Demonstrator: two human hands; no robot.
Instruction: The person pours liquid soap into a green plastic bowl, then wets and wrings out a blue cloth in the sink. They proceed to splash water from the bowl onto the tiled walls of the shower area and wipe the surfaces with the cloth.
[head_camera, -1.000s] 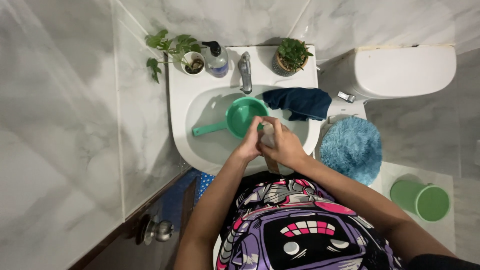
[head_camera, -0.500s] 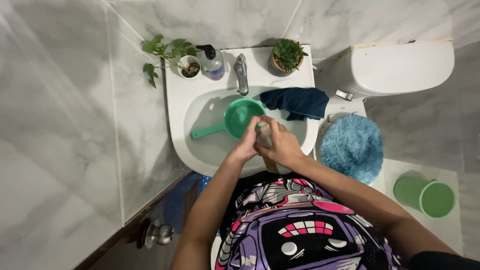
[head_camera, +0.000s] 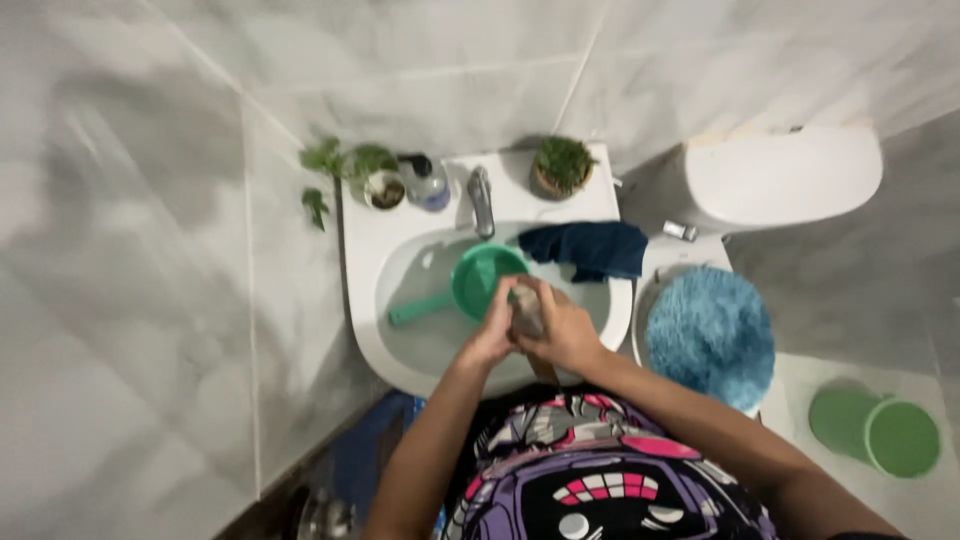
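Still clasped together over near edge of sink: left hand and right hand, both wrapped round a small grey thing, blurred, kind unclear. Same grip as half a second back, hands barely shifted; looks like rubbing or washing still under way, nothing set down. Just left of hands, green scoop lying in basin, handle pointing left. Dark blue cloth draped on right rim, unmoved. Far side: tap, soap bottle, two potted plants. Right of sink: blue fuzzy toilet lid; further right, green bucket.
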